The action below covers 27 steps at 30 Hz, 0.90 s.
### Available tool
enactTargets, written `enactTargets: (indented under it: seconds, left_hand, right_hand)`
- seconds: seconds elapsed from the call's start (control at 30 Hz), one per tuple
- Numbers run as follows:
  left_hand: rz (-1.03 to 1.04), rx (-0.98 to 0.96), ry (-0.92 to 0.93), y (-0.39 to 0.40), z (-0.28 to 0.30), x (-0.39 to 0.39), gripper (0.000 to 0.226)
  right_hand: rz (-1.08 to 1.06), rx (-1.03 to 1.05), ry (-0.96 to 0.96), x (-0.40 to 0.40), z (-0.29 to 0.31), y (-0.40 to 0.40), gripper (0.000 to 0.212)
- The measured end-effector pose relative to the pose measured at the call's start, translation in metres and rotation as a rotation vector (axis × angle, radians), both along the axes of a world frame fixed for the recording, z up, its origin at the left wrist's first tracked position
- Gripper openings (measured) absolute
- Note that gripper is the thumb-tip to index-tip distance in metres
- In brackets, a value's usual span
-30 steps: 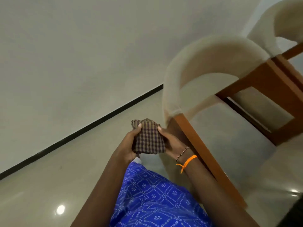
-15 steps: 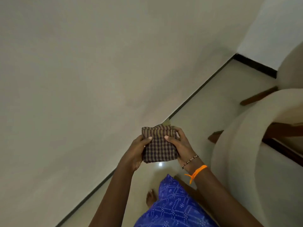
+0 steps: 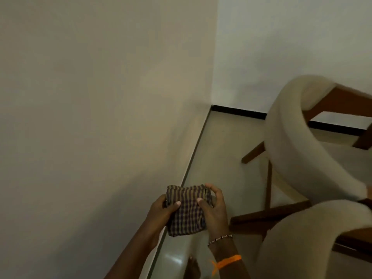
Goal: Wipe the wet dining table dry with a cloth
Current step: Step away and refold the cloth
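Since half a second ago the view has been swung further right, so that the corner where the two walls [image 3: 100, 97] meet is now seen, and the folded cloth [image 3: 186, 211] is held lower in the picture, over the line where the left wall meets the floor [image 3: 225, 150]. By both hands the cloth is grasped as before. It is clasped from the left by the left hand [image 3: 161, 210], whose thumb is laid across its upper face near the left edge, the other fingers being hidden beneath. From the right it is gripped by the right hand [image 3: 213, 208]: the thumb is pressed on the upper face, and the fingers are curled round the far right corner. Thus the checked cloth lies between the two hands, its near edge hanging free below them. A beaded bracelet [image 3: 220, 239] and an orange thread [image 3: 226, 261] are worn on the right wrist. Two cream upholstered chairs with brown wooden frames are seen at the right, one farther [image 3: 302, 137] and one nearer [image 3: 302, 238]. A bare foot [image 3: 194, 267] is glimpsed on the floor at the near edge
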State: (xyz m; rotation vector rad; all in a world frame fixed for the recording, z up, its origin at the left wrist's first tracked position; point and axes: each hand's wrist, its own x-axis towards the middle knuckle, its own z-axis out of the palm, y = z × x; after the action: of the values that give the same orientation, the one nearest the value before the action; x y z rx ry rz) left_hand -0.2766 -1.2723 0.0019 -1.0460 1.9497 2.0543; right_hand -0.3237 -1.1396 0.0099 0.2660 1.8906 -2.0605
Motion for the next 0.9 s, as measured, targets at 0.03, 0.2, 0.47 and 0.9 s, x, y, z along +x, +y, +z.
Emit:
enactTargets:
  seconds: [0.03,0.2,0.47,0.9]
  left_hand:
    - [-0.027,-0.001,0.010,-0.002,0.004,-0.021,0.025]
    - [-0.098,0.103,0.051,-0.007,0.021,-0.124,0.020]
    - [-0.201,0.215,0.105,-0.034,0.025,-0.295,0.023]
    - [-0.516,0.028,0.101,-0.012,0.046,-0.614,0.032]
  right_hand:
    - [-0.030,0.000,0.002,-0.019,0.003,0.000,0.034]
    - [-0.126,-0.048,0.019,-0.112,0.015,0.001,0.023]
    - [-0.149,0.041,-0.068,-0.267,0.001,-0.025,0.031]
    - [-0.236,0.271,-0.110,-0.519,-0.013,-0.031,0.041]
